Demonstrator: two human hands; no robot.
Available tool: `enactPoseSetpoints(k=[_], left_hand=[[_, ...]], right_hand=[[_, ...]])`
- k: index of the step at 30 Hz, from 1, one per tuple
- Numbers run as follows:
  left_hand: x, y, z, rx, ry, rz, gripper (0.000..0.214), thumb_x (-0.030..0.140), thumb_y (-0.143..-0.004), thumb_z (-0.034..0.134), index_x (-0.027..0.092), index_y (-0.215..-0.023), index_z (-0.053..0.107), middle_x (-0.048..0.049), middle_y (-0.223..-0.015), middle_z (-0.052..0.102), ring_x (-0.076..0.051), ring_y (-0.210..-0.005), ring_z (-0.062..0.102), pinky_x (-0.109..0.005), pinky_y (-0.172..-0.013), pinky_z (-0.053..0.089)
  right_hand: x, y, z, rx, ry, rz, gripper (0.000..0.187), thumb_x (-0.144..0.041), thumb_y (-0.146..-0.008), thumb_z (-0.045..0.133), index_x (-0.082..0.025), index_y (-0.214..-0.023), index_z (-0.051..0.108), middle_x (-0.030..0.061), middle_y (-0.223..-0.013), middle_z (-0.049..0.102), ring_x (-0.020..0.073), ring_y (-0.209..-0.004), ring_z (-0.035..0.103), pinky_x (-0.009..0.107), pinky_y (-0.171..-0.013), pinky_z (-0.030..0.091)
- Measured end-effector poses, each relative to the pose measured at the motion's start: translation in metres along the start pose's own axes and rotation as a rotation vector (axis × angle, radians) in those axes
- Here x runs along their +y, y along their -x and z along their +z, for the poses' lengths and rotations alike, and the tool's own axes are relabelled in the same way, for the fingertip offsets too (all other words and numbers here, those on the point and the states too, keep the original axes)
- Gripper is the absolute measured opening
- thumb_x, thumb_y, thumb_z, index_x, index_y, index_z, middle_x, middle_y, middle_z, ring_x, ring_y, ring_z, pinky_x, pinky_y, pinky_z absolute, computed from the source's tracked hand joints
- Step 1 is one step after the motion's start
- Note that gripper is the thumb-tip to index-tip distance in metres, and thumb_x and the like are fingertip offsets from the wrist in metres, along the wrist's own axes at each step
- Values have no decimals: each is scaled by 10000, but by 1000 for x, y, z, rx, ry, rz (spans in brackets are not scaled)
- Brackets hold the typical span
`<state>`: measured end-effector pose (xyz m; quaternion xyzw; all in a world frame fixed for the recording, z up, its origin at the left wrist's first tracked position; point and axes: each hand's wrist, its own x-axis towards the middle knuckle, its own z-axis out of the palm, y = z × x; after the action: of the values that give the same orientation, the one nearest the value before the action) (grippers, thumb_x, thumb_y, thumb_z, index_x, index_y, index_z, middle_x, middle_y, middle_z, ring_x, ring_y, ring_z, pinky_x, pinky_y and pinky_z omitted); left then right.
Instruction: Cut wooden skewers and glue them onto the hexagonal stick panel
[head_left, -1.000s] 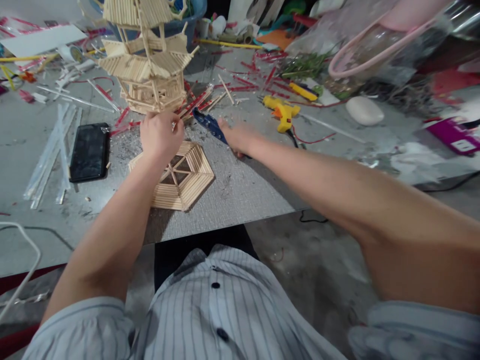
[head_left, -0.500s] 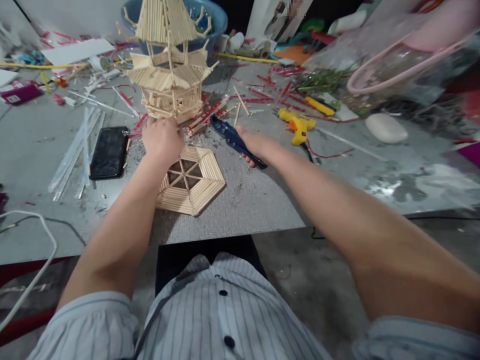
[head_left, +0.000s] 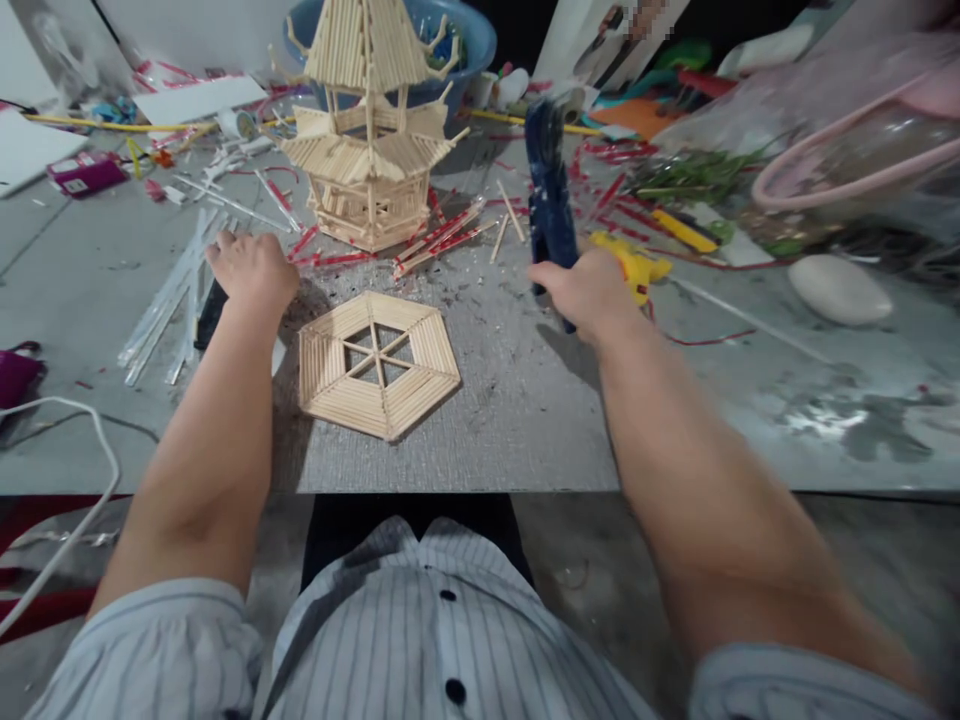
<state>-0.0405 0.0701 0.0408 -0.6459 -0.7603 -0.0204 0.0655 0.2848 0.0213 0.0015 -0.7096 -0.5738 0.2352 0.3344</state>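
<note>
My right hand grips a blue pipe cutter, raised upright above the table with its head pointing away from me. My left hand is palm down beside the black phone, partly covering it; its fingers look loosely apart and I see nothing in them. Between my arms a flat hexagonal frame of thin wooden sticks lies on the table, with spokes crossing its open centre. Behind it stands a tiered stick pagoda, touched by neither hand.
Clear glue sticks lie at the left. Red plastic strips and loose sticks are scattered right of the pagoda. A yellow glue gun rests behind my right hand, near a white oval object. A blue basin stands behind.
My left hand has moved left, from the pagoda's base to the phone. My right hand has moved right and swung the cutter upright. The view has shifted slightly.
</note>
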Motion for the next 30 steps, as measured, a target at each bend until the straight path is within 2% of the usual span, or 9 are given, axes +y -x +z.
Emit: enactPoseSetpoints(k=[2, 3, 5, 7, 12, 16, 21, 25, 30], left_hand=[[-5, 0, 3, -9, -17, -4, 471, 369, -853, 447, 56, -1166, 610, -223, -1295, 548, -355, -1217, 376, -494, -973, 276], [-8, -1, 5, -16, -26, -6, 471, 363, -847, 450, 54, -1163, 611, -226, -1292, 548, -357, -1213, 376, -495, -969, 273], [-12, -2, 10, -42, -47, -6, 478, 350, -832, 460, 42, -1166, 611, -235, -1291, 545, -359, -1206, 377, -496, -956, 271], [-14, -4, 15, -66, -54, -9, 487, 333, -818, 471, 24, -1169, 607, -239, -1290, 542, -351, -1202, 379, -488, -949, 268], [-15, -7, 21, -79, 12, -32, 479, 331, -820, 478, 42, -1180, 606, -181, -1297, 550, -332, -1228, 352, -466, -967, 236], [-18, -7, 13, -100, -18, -63, 462, 257, -777, 508, 60, -1181, 616, -202, -1278, 567, -335, -1223, 385, -448, -948, 291], [-24, -9, 7, -101, -39, -127, 467, 283, -767, 534, 96, -1187, 615, -171, -1267, 582, -317, -1183, 404, -431, -927, 324], [-21, -8, 10, -111, -68, -113, 447, 283, -774, 527, 78, -1157, 634, -190, -1242, 599, -317, -1177, 409, -432, -920, 302], [-20, -5, 12, -95, -45, -43, 433, 320, -796, 473, 106, -1133, 641, -148, -1222, 603, -300, -1162, 388, -441, -936, 277]], right_hand=[[8, 0, 8, 178, 299, -81, 378, -382, -783, 589, -180, -1102, 587, 148, -1060, 630, 366, -1083, 570, 544, -923, 416], [12, 1, 11, 206, 413, -114, 493, -422, -770, 614, -163, -1186, 559, 178, -1141, 607, 394, -1133, 536, 583, -957, 372], [19, 1, 17, 152, 571, -163, 663, -502, -750, 640, -143, -1291, 504, 218, -1234, 564, 433, -1185, 487, 646, -992, 289], [24, 1, 20, 88, 644, -176, 710, -554, -755, 626, -140, -1316, 493, 232, -1247, 558, 448, -1182, 482, 673, -995, 251], [24, 1, 19, 74, 659, -146, 714, -590, -772, 590, -148, -1324, 494, 237, -1241, 560, 448, -1160, 489, 668, -973, 263], [22, 2, 17, 52, 673, -157, 716, -589, -773, 590, -142, -1325, 499, 247, -1247, 555, 452, -1163, 482, 657, -941, 292], [24, 1, 17, 64, 657, -181, 695, -584, -770, 597, -162, -1315, 511, 239, -1231, 569, 461, -1166, 481, 692, -952, 259], [24, 1, 17, 72, 642, -184, 687, -573, -751, 635, -172, -1297, 520, 234, -1218, 572, 468, -1153, 491, 717, -938, 265], [26, 1, 17, 59, 579, -201, 691, -576, -732, 658, -178, -1281, 521, 226, -1216, 560, 468, -1181, 468, 729, -936, 282]])
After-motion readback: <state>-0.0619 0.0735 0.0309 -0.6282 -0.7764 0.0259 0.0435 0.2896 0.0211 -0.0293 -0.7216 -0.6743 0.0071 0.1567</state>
